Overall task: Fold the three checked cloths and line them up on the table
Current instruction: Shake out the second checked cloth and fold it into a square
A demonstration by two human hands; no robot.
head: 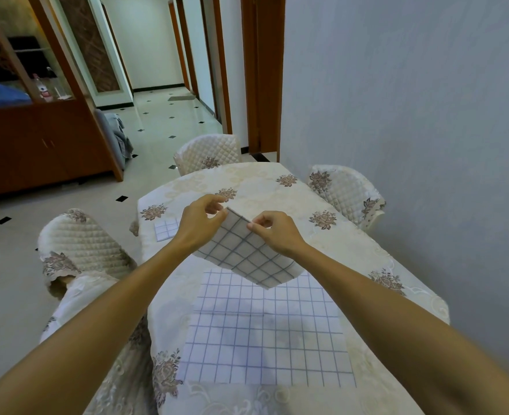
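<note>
Broadly, the view is filled by the table (280, 187), which is draped in a cream flowered cover. Nearest the person, the spread cloth (265, 333) lies flat and fully opened on that cover, with no fold begun.

Above its far edge, the held cloth (247, 256) is kept clear of the table and hangs from its upper edge. Whether it has already been doubled once cannot be told.

At the table's far left edge, well apart from both, the folded cloth (166, 229) is laid as a small square, and the first piece appears finished.

The left hand (199, 223) is pinched on the upper corner of the held cloth, thumb against fingertips. The right hand (274, 232) is pinched on the same upper edge, just beside it.

The step in hand is judged to be the folding of the second cloth, so roughly a third of the task is done. For the next move, the pinched edge would need to be matched to its opposite edge and the grid lines squared. The piece should then be set beside the folded cloth, in line with it.
</note>
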